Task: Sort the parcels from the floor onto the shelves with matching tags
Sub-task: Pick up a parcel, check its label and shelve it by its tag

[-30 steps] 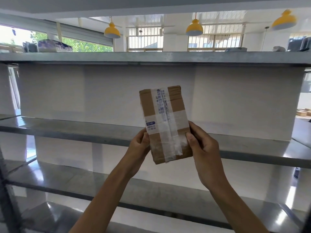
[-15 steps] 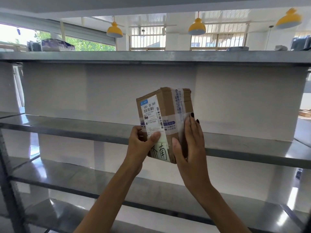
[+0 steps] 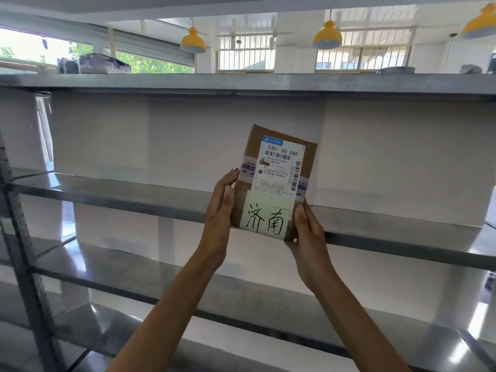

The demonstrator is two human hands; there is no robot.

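Note:
A small brown cardboard parcel point(image 3: 252, 146) is held upright in the air in front of the metal shelf rack point(image 3: 134, 193). Its face toward me carries a white shipping label reading 530-D5 069 and a pale tag with two handwritten Chinese characters. My left hand point(image 3: 221, 208) grips the parcel's left edge, fingers along the side. My right hand point(image 3: 308, 234) holds its lower right corner from below and beside. The parcel sits at the height of the second shelf board, touching no shelf. No shelf tags are visible.
The rack has several grey metal boards; a wrapped bundle point(image 3: 104, 64) lies on the top board point(image 3: 241, 81) at the left. A dark upright post point(image 3: 24, 264) stands at the left. White panels back the shelves. Yellow lamps point(image 3: 193, 42) hang above.
The parcel was turned in both hands from its taped back to its labelled face, which now faces me squarely. My hands shifted their grip and the view moved slightly closer.

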